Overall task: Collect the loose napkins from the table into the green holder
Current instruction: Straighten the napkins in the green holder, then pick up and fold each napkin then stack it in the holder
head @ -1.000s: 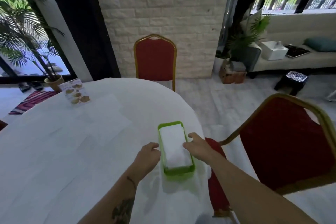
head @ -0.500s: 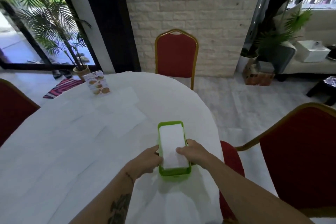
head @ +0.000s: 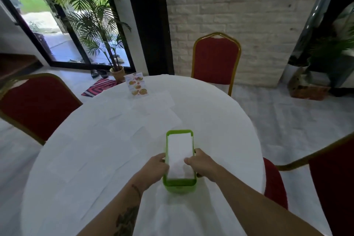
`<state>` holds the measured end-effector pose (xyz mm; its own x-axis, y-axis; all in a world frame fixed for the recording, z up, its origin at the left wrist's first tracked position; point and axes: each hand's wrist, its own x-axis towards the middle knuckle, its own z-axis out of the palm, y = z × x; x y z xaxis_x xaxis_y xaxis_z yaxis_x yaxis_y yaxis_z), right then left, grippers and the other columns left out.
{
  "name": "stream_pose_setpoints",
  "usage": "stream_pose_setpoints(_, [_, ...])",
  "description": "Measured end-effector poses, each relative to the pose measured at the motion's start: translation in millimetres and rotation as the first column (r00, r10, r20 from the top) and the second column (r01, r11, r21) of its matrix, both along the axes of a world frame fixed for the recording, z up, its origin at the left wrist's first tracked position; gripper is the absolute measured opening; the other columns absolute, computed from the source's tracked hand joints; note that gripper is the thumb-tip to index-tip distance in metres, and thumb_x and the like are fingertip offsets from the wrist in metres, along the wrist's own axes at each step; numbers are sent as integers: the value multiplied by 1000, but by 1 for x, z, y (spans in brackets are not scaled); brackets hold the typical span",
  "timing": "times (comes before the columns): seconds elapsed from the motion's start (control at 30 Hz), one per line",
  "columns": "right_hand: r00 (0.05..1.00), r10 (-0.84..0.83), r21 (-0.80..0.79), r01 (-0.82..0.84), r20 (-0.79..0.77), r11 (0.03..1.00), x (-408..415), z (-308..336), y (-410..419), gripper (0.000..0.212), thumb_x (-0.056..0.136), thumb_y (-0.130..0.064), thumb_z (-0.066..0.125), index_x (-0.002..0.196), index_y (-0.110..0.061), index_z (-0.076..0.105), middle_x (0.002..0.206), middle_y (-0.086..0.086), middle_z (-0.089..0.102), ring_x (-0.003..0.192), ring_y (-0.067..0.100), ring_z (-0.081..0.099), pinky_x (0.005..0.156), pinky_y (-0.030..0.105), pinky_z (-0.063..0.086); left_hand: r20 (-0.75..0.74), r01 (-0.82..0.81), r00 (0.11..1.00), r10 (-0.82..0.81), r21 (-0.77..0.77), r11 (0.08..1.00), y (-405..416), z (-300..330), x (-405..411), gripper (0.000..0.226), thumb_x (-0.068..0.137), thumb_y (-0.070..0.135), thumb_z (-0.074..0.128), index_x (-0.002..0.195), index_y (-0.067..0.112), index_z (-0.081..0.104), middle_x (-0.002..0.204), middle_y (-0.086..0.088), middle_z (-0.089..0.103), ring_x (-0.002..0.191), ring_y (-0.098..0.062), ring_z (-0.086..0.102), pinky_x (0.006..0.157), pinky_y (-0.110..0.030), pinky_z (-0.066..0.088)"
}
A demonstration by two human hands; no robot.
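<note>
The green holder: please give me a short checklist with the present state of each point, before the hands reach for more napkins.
1. Green holder stands upright on the table: ok.
2. Napkin stack lies flat inside the holder: ok.
3. Left hand and right hand free to reach: not ok, both are at the holder's sides, fingers over the stack.
4. Loose napkins left on the table beyond the holder: not ok, several remain.
5. Menu card clear of the reach path: ok, it stands at the far edge.
6. Room left in the holder: cannot tell.
</note>
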<state>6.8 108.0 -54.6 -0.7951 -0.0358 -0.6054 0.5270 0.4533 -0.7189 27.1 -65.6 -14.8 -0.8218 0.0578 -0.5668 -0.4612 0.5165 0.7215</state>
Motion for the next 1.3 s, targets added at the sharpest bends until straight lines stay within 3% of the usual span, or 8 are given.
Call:
stream_pose_setpoints(0.13, [999, -38, -18, 38, -9, 999, 8, 7, -11, 59, 83, -35, 58, 137, -18, 43, 128, 6, 57, 110, 26, 57, 92, 44, 54, -1, 48, 999, -48, 15, 999, -9, -4, 0, 46, 84, 0, 46, 126, 16, 55, 102, 0, 63, 84, -9, 56, 61, -20, 45])
stream_pose_setpoints(0.33, [997, -73, -47, 72, -16, 996, 27, 20, -35, 47, 92, -22, 53, 138, -18, 47, 131, 5, 57, 114, 25, 56, 96, 43, 52, 16, 114, 993, -114, 39, 993, -49, -13, 1, 53, 87, 2, 50, 139, 12, 44, 122, -6, 58, 104, -22, 55, 82, -29, 46])
stream_pose_setpoints(0.47, [990, -110, 105, 120, -91, 987, 38, 25, -52, 46, 89, -24, 55, 134, -17, 48, 130, 6, 58, 111, 23, 57, 95, 37, 50, 8, 132, 991, -133, 48, 990, -103, -22, 1, 57, 88, 12, 57, 143, 16, 40, 136, -9, 52, 111, -23, 57, 85, -32, 49])
stream_pose_setpoints(0.6, [933, -61, 405, 212, -355, 889, 39, 35, -80, 55, 84, -16, 56, 138, -13, 47, 138, 10, 49, 124, 28, 50, 98, 31, 41, -27, 128, 992, -126, 80, 989, -162, -26, 5, 45, 90, 14, 55, 135, 15, 50, 116, -6, 62, 96, -19, 63, 72, -26, 49])
stream_pose_setpoints(0.8, [827, 94, 423, 183, -554, 888, 48, 41, -163, 50, 83, -9, 51, 132, -15, 54, 138, 5, 48, 131, 24, 42, 108, 34, 36, -93, 73, 993, -69, 45, 996, -238, -36, 19, 36, 90, 12, 50, 124, 16, 58, 103, 0, 67, 94, -19, 66, 77, -29, 51])
stream_pose_setpoints(0.93, [866, 194, 438, 32, -462, 898, 52, 33, -211, 47, 84, -12, 51, 130, -18, 55, 135, 3, 49, 127, 21, 47, 106, 31, 38, -191, 20, 981, -32, -64, 998, -271, -43, 25, 37, 89, 14, 45, 120, 27, 60, 121, 0, 63, 103, -16, 60, 86, -31, 52])
stream_pose_setpoints(1.03, [911, 267, 446, -106, -314, 889, 58, 19, -231, 48, 85, -15, 51, 133, -18, 53, 136, 4, 47, 128, 21, 46, 106, 32, 38, -255, 16, 965, -63, -183, 983, -284, -54, 33, 43, 88, 9, 46, 129, 21, 54, 134, -3, 52, 117, -19, 51, 93, -28, 44])
stream_pose_setpoints(1.3, [946, 318, 448, -255, -69, 857, 76, -9, -246, 54, 83, -18, 50, 137, -20, 49, 141, 5, 46, 129, 21, 46, 101, 30, 40, -116, 228, 942, -316, -473, 851, -304, -83, 46, 67, 83, 24, 49, 148, 23, 30, 159, -4, 21, 145, -24, 22, 117, -44, 25])
